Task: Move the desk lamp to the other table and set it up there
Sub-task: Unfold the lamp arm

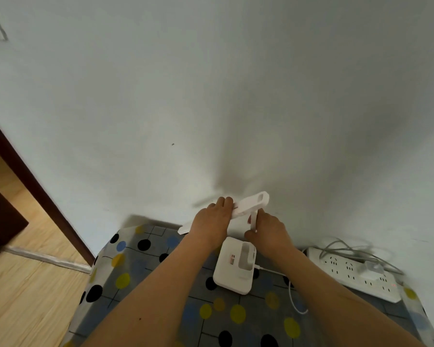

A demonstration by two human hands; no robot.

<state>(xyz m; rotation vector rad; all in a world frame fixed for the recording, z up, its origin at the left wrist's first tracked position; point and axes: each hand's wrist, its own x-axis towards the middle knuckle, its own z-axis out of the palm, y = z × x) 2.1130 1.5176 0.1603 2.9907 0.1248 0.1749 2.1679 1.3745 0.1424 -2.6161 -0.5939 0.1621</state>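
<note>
Spotted tablecloth (140, 279) beneath: left hand (212, 221) gripped the desk lamp's head (248, 205); right hand (267, 230) pinched its stem (253, 220) above the base (236, 266).

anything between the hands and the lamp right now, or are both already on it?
Nothing visible in the way. The left hand is on the lamp head, the right hand grips the lamp arm, above the lamp base on the patterned tablecloth. A white cable trails from the base's right side toward the power strip.

Lamp base (234, 267) on table (145, 276), below my right hand (268, 229). Lamp head (248, 204) between my hands, left hand (211, 221) gripping it. Power strip (353, 271) right of right hand, cable (292, 294) between.
</note>
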